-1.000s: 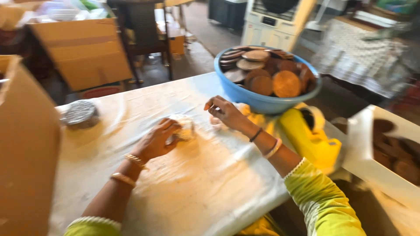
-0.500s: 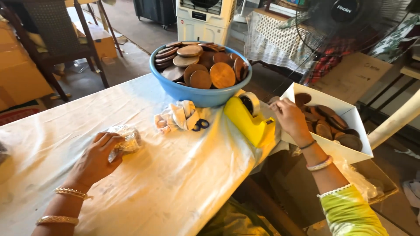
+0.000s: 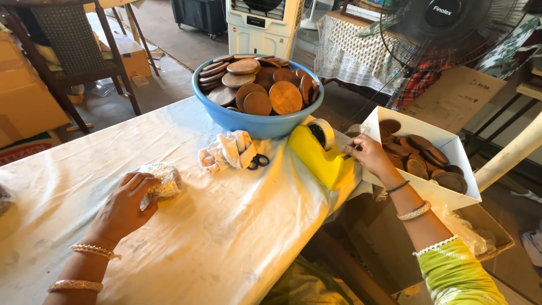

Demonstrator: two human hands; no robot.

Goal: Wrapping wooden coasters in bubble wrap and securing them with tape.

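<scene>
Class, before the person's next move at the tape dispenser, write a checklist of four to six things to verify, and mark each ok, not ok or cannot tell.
1. Left hand rests on the wrapped bundle, holding it to the table: ok.
2. Right hand is at the front of the yellow tape dispenser: ok.
3. Tape end gripped by the fingers: cannot tell.
4. Dispenser sits fully on the table, away from its edge: not ok, it is at the edge.
5. Scissors lie within reach beside the crumpled wrap: ok.

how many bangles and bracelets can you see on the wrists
4: two gold bangles on the left hand side's forearm, and a dark band plus a pale bangle behind the right hand.
</scene>
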